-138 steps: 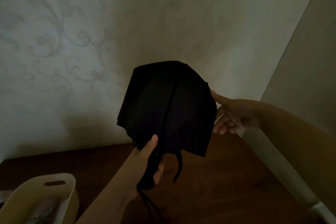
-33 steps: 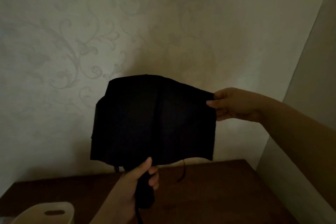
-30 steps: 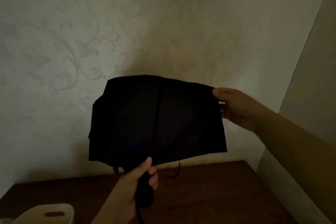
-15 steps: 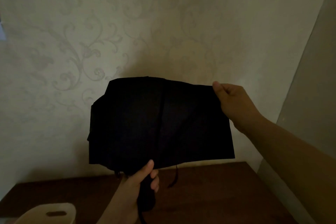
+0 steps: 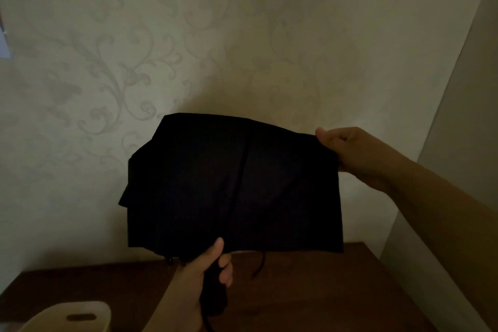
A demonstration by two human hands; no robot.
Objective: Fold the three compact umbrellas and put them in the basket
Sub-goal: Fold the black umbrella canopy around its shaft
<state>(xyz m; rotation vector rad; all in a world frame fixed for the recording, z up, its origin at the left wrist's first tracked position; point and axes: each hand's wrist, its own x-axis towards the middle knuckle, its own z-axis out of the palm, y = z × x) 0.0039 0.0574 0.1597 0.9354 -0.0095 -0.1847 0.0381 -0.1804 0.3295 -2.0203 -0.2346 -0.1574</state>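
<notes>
Down in the low left corner sits the cream basket (image 5: 80, 317), with a slot handle in its wall, on the dark wooden table (image 5: 310, 302). What is inside it cannot be seen. A bit to the right, the left hand (image 5: 196, 280) comes up from below. Its fingers are curled tight round the black handle (image 5: 214, 296) of the black compact umbrella (image 5: 231, 183), and its thumb points up onto the cloth. The umbrella is held up in the air in front of the patterned wall (image 5: 161, 48), above the table and not touching it. Its stick runs up and down, from the handle at the bottom to the top edge. The cloth hangs loose and wide on both sides of it, so it is not rolled yet. A thin black strap (image 5: 260, 264) dangles under the cloth, just right of the left hand. At the far right, the right hand (image 5: 350, 153) pinches the top right corner of the cloth and holds it out to the side. So the loose flap lies to the right of the stick, right at the right hand's fingers. I think that hand is the one to wrap the flap round the stick next.
</notes>
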